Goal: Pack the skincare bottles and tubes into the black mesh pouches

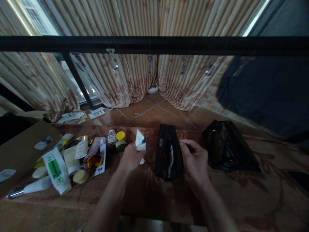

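My left hand (129, 158) is closed around a small white tube (139, 140) with a blue mark, its flat end pointing up. Just to the right of it stands a black pouch (160, 164), its top open in a long slit with white and bluish items showing inside. The fingers of my right hand (196, 158) are pinched together at the pouch's right edge and seem to hold its rim. To the left lie several toiletries: a white tube with a green label (55, 167), a toothpaste-like tube (102, 154), a yellow-lidded jar (120, 136) and an amber container (93, 161).
A cardboard box (23, 151) stands at far left. On the right lies a crumpled black plastic bag (228, 148), with a dark flat object (298, 180) beyond. Behind the cloth-covered surface (145, 193) are a tiled floor (154, 109), curtains (135, 77) and a dark crossbar (169, 45).
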`<state>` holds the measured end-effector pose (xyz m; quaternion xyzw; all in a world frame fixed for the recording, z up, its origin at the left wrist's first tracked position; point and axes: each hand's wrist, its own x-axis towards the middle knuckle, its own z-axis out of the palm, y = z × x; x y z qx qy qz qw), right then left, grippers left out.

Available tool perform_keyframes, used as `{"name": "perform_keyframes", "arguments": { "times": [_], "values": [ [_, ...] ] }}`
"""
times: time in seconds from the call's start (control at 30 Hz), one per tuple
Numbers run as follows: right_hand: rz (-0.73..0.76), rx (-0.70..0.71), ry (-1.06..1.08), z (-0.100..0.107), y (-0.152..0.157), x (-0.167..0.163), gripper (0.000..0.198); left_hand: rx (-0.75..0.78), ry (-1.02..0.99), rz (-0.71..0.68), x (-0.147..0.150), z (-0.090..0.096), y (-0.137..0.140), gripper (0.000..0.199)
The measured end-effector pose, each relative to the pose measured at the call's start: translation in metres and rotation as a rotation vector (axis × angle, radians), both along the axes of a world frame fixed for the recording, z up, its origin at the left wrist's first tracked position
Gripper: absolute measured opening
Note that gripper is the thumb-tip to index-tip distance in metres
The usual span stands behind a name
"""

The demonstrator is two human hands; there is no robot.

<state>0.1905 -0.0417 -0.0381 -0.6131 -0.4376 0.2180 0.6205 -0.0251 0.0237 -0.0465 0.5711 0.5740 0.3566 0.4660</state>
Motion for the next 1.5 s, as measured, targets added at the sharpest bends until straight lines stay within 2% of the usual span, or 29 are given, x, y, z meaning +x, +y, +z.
{"name": "perform_keyframes", "arguments": {
  "times": [0.17,0.33,0.57,0.73,0.83,1.0,1.13,1.27,1.5],
  "values": [
    [-0.021,0.0,0.018,-0.001,0.0,-0.002,0.019,0.002,0.056,-0.116,0.001,-0.007,-0.002,0.014],
    [-0.029,0.013,-0.063,-0.001,0.0,0.001,0.02,0.069,0.063,-0.063,0.007,-0.008,-0.006,0.023],
    [-0.046,0.044,-0.082,0.003,-0.002,0.003,0.017,0.04,-0.02,-0.015,0.002,-0.006,-0.004,0.021],
    [-0.003,0.085,-0.113,0.004,-0.001,0.001,0.018,-0.031,-0.211,0.081,0.004,0.003,0.0,0.023],
    [0.007,0.116,-0.121,0.002,0.0,0.001,0.016,-0.16,-0.468,0.07,0.011,0.016,-0.006,0.023],
    [0.002,0.107,-0.118,-0.002,0.001,0.001,0.016,-0.317,-0.868,-0.044,0.011,0.04,-0.017,0.02],
    [0.001,0.086,-0.114,-0.001,0.001,0.0,0.016,-0.372,-1.098,-0.205,0.007,0.05,-0.02,0.036],
    [-0.006,0.09,-0.108,0.0,0.001,-0.001,0.017,-0.385,-1.234,-0.288,0.006,0.053,-0.022,0.042],
    [-0.011,0.102,-0.113,-0.002,0.0,-0.001,0.018,-0.412,-1.25,-0.262,0.004,0.044,-0.023,0.039]
  ]
}}
